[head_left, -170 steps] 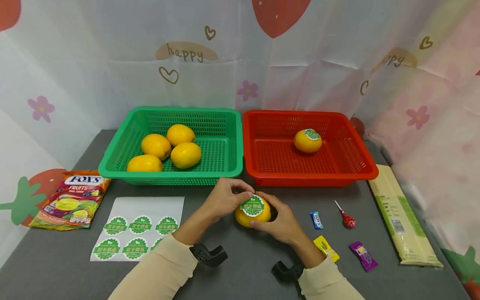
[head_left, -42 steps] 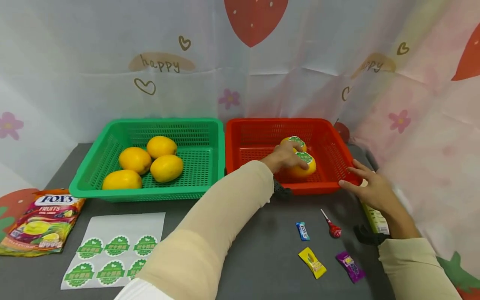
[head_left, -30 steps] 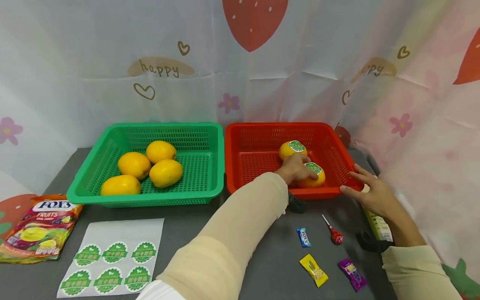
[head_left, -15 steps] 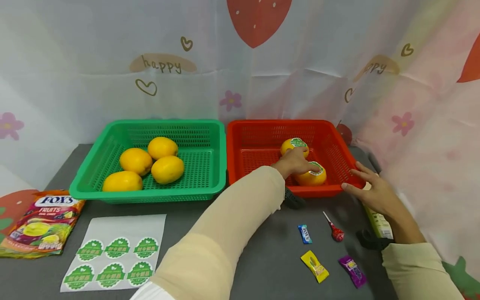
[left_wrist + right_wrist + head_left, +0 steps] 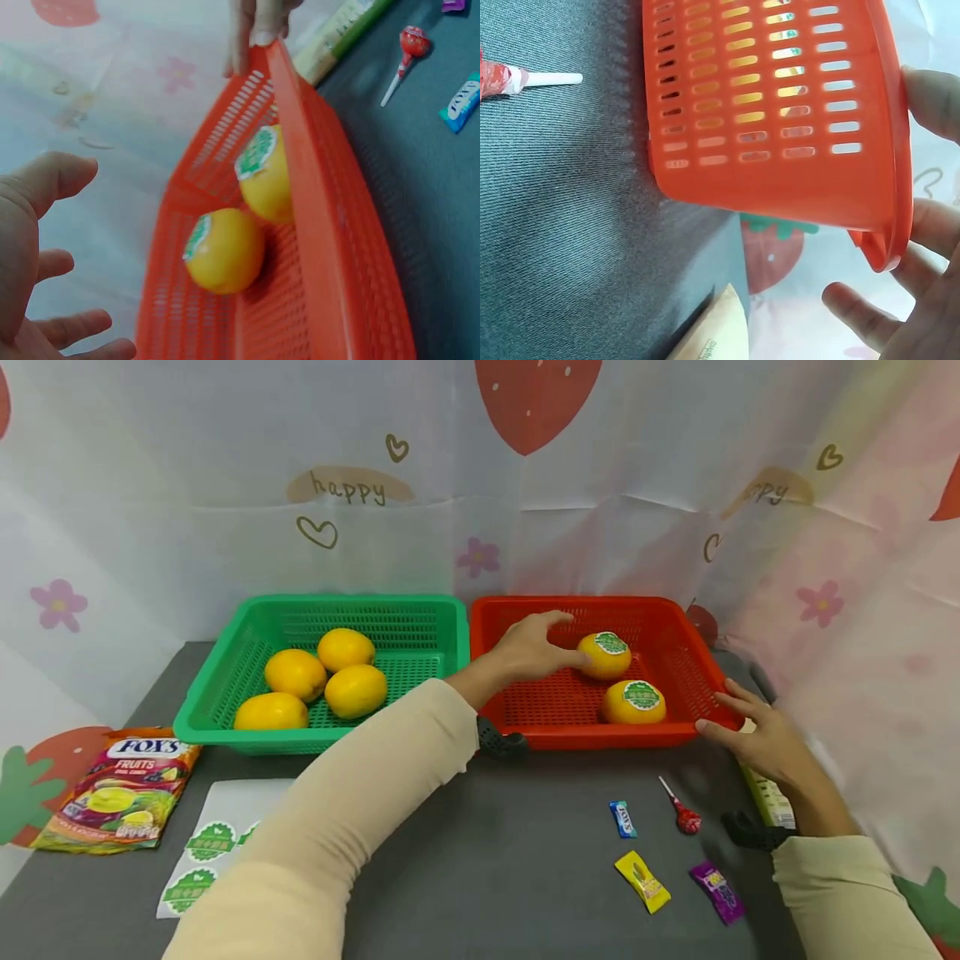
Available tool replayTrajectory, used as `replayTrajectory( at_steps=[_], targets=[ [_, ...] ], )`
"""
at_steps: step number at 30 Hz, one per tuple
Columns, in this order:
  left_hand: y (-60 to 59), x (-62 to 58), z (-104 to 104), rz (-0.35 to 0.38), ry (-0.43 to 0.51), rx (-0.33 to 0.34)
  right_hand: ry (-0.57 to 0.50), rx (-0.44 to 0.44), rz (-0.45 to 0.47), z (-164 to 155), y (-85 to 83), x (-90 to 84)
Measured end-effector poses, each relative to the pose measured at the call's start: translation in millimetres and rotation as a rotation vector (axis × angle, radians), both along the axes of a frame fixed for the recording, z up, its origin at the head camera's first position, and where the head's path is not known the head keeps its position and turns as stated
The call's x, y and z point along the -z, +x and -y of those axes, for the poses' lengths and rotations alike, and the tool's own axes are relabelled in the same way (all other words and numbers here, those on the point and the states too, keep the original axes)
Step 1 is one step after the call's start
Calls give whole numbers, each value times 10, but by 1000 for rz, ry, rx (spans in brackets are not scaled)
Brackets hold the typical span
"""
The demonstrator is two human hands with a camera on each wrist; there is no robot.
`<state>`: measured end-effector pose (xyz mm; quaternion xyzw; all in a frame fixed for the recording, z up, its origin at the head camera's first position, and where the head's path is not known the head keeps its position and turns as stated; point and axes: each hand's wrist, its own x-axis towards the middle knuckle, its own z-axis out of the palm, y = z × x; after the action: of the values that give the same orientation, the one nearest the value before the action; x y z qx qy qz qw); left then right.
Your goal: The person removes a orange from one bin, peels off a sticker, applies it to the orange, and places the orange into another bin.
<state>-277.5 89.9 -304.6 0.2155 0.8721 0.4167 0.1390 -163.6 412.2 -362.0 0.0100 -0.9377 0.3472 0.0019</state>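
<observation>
Half a second ago the left hand (image 5: 534,647) lay on the near stickered mango (image 5: 633,702); now it has let go and pulled back toward 10 o'clock. Its fingers are loose and spread, holding nothing, with the tips just beside the far stickered mango (image 5: 604,654).

Going left to right: a shiny candy bag (image 5: 116,783) sits at 8 o'clock, then a flat white sticker sheet (image 5: 213,839) with round green stickers. The green basket (image 5: 225,693) is hard plastic full of little holes and holds four smooth, egg-shaped plain mangoes (image 5: 322,677). The red basket (image 5: 540,742) is the same kind and holds the two stickered mangoes, close but not touching. Small crinkly wrapped candies (image 5: 643,882) and a lollipop (image 5: 681,810) lie at 5 o'clock.

The right hand (image 5: 757,739) rests its flat fingers on the red basket's right corner, gripping nothing.

What could go wrong: the mangoes are round and smooth, so I think a bump from the left fingers could roll one. The light basket might slide if the right hand pushes.
</observation>
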Motion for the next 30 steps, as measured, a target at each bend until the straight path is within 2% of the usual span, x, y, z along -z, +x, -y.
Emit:
replayTrajectory(
  at_steps=[7,9,12,20,25,30],
  targets=[
    [109,-161,562,49,122,-26,-27,-7,2,2,-11,19],
    [146,-206,707,41,153,-24,-36,-3,1,-1,-2,16],
    [213,-259,947,11,167,-31,-35,7,6,-3,17,4],
    [411,-317,1631,-144,176,-105,10,9,21,1,54,-20],
    [527,-316,2046,-214,186,-200,-19,1,19,0,46,-27],
    [624,-225,2447,-234,187,-304,8,-5,27,11,27,-27]
  ],
)
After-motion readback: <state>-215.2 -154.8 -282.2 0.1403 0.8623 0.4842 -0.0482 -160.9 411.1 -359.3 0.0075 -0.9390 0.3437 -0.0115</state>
